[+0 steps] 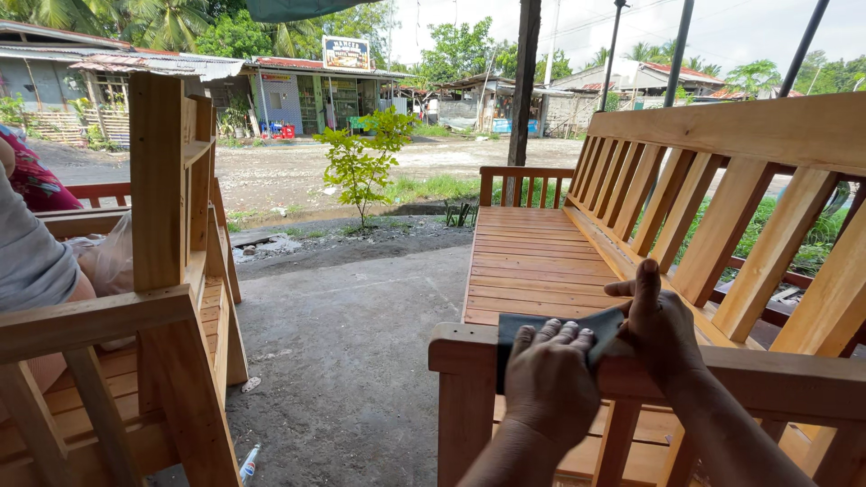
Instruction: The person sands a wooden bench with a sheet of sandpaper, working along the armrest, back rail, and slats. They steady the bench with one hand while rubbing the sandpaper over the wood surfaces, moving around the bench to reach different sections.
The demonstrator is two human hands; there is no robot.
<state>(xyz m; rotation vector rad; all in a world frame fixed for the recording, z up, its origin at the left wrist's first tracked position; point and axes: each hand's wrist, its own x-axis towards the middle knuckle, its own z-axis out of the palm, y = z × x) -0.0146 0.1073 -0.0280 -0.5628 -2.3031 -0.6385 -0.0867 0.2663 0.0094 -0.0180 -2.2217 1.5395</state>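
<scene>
Sandpaper (552,332) is lying draped over the bench armrest (767,379) at five o'clock, the left hand (548,383) pressing it flat with fingers curled over while the right hand (658,329) is pinching its edge, thumb raised, keeping it taut.

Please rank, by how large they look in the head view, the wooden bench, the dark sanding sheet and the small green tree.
1. Wooden bench, clearly largest.
2. Small green tree and dark sanding sheet: they look alike in size, and the sheet is far nearer and partly covered by both hands, so I cannot rank them.
</scene>
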